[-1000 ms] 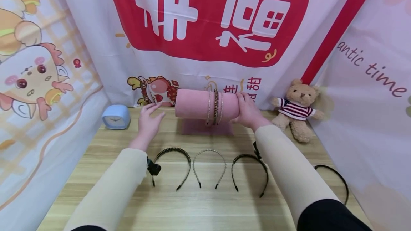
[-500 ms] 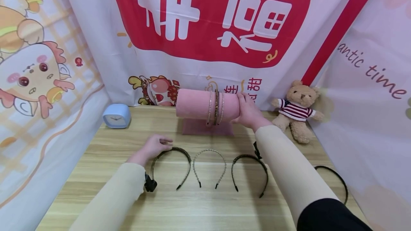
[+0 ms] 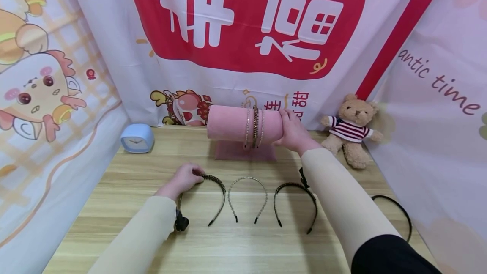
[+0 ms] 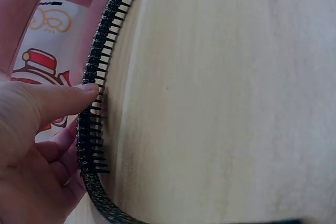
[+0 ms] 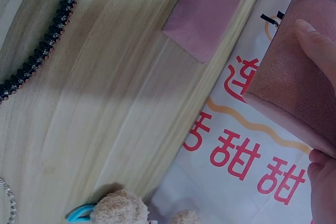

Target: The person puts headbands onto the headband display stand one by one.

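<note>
Black toothed headband (image 4: pixel 88 140), seven o'clock from the pink display stand (image 3: pixel 231 124), seems pinched in the left hand (image 3: pixel 184 177); the right hand (image 3: pixel 296 133) grips the stand's end, where a tug could topple it.

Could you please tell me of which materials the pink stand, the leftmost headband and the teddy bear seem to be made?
Pink stand: probably velvet-like cloth over a firm core; the surface looks matte and softly napped.
Leftmost headband: plastic or metal, I cannot tell; it has thin, stiff-looking teeth and a dark, slightly glinting outside.
Teddy bear: likely plush fabric; its tan surface looks fuzzy.
</note>
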A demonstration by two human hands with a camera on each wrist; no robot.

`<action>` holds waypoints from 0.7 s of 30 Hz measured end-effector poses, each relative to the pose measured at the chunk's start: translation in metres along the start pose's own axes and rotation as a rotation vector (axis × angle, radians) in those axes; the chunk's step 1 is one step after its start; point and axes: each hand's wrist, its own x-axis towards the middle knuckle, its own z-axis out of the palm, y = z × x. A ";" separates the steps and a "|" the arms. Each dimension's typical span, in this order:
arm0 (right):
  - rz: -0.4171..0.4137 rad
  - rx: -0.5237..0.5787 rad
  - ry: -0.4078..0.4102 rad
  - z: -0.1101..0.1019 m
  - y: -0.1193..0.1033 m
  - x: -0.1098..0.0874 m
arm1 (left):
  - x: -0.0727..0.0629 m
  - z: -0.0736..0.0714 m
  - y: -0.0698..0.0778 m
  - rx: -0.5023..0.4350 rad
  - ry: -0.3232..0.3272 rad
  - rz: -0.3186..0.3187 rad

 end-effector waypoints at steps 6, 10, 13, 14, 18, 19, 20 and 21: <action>-0.004 0.002 0.002 0.000 0.000 0.000 | -0.001 0.000 0.010 -0.115 -0.017 -0.095; -0.004 -0.003 0.006 0.000 0.001 0.001 | -0.005 -0.005 0.024 -0.265 -0.039 -0.182; -0.004 -0.001 0.004 0.001 0.001 0.001 | -0.006 -0.012 0.034 -0.309 -0.049 -0.183; -0.003 -0.003 0.003 0.001 0.001 0.001 | -0.006 -0.015 0.037 -0.317 -0.056 -0.174; 0.001 -0.004 0.001 0.002 0.002 0.001 | -0.008 -0.029 0.045 -0.370 -0.102 -0.158; 0.001 -0.003 0.003 0.002 0.002 0.002 | -0.009 -0.032 0.046 -0.398 -0.120 -0.165; -0.003 0.002 0.003 0.002 0.002 0.002 | -0.010 -0.036 0.048 -0.424 -0.134 -0.174; -0.004 0.004 0.004 0.002 0.003 0.002 | -0.011 -0.040 0.049 -0.456 -0.150 -0.186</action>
